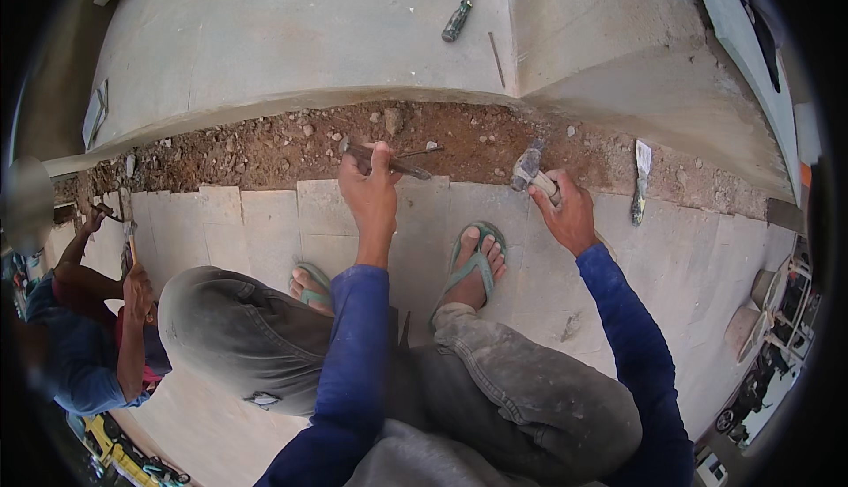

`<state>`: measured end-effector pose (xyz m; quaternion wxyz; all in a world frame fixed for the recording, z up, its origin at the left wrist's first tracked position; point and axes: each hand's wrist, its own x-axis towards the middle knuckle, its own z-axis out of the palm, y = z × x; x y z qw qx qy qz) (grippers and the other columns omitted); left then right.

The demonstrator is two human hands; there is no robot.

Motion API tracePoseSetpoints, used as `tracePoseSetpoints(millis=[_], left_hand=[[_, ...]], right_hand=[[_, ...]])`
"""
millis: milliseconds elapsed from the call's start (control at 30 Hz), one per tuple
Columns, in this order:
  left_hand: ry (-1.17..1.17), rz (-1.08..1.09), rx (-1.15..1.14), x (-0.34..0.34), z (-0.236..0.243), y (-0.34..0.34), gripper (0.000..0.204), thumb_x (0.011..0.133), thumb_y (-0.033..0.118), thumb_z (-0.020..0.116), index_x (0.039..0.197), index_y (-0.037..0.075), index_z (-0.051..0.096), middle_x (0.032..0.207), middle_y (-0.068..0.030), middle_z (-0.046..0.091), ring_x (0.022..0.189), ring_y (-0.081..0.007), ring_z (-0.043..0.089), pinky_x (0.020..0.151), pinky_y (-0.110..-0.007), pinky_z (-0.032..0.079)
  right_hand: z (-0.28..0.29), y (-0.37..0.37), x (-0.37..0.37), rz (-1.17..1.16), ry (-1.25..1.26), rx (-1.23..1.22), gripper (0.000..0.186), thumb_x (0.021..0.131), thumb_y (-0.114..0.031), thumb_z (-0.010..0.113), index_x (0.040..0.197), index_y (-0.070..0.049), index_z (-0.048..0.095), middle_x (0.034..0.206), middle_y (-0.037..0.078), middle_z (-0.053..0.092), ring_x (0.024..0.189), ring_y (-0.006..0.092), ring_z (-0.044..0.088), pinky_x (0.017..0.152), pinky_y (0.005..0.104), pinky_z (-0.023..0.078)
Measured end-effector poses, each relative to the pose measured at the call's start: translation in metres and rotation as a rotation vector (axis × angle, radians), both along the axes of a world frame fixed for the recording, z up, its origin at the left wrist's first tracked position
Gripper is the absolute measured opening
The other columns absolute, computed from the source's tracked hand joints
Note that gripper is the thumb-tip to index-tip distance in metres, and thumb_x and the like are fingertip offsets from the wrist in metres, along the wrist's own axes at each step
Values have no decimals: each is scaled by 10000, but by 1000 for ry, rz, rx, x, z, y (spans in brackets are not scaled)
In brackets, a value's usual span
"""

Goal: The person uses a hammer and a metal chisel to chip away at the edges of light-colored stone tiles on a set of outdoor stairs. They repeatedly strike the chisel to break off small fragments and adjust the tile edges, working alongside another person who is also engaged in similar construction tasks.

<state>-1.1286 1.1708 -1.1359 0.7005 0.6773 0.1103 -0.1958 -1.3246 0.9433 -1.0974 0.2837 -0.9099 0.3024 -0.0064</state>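
Note:
My left hand (371,194) is closed around a metal chisel (408,167), which lies slantwise over the near edge of a strip of bare reddish-brown soil (291,138). In my right hand (567,211) is a hammer (530,167), gripped by its pale handle close to the head. The head hovers at the soil's edge, to the right of the chisel and apart from it. Just beyond the chisel, a thin dark rod (420,151) rests on the dirt. To the right of the hammer lies a putty knife (641,180) with a worn blade.
A screwdriver (457,22) with a green handle and a thin metal rod (496,59) lie on the pale slab beyond the soil. Pale tiles (331,209) border the strip, under my sandalled feet. At left, a co-worker (88,337) crouches with tools in hand. Vehicles stand behind.

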Motion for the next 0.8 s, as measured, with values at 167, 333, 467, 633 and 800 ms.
tracePoseSetpoints(millis=[167, 333, 467, 633, 800], left_hand=[[59, -67, -80, -19, -39, -9, 196, 995, 240, 660, 1028, 58, 598, 979, -59, 680, 898, -154, 670, 739, -337, 617], [-12, -127, -8, -22, -85, -32, 226, 975, 229, 663, 1047, 19, 619, 971, -89, 695, 869, -174, 679, 725, -325, 588], [-104, -172, 187, -30, -125, -45, 275, 916, 287, 706, 966, 18, 678, 833, -145, 706, 770, -261, 697, 719, -387, 542], [-270, -246, 362, -26, -101, -46, 284, 908, 297, 704, 1009, 37, 652, 905, -175, 722, 862, -341, 712, 776, -419, 532], [-294, -275, 345, -27, -81, -49, 256, 917, 251, 679, 1049, 36, 631, 943, -165, 721, 855, -307, 716, 770, -409, 536]], right_hand=[[1, 11, -6, -13, -33, 33, 299, 906, -260, 754, 1037, -34, 610, 871, 185, 711, 801, 361, 710, 693, 420, 535], [-22, 15, -4, -3, -4, 20, 312, 878, -295, 764, 1022, -59, 619, 856, 182, 710, 815, 388, 700, 709, 461, 528], [-2, 18, 0, -16, -15, 24, 326, 854, -326, 770, 1002, -70, 632, 854, 181, 714, 833, 404, 697, 735, 490, 526], [2, 33, 27, -72, -1, 163, 392, 860, -385, 747, 1076, -78, 630, 893, 200, 720, 875, 422, 695, 768, 487, 532], [-6, 31, 49, 83, -94, 160, 396, 864, -336, 730, 1149, -90, 604, 925, 214, 716, 893, 434, 691, 777, 498, 535]])
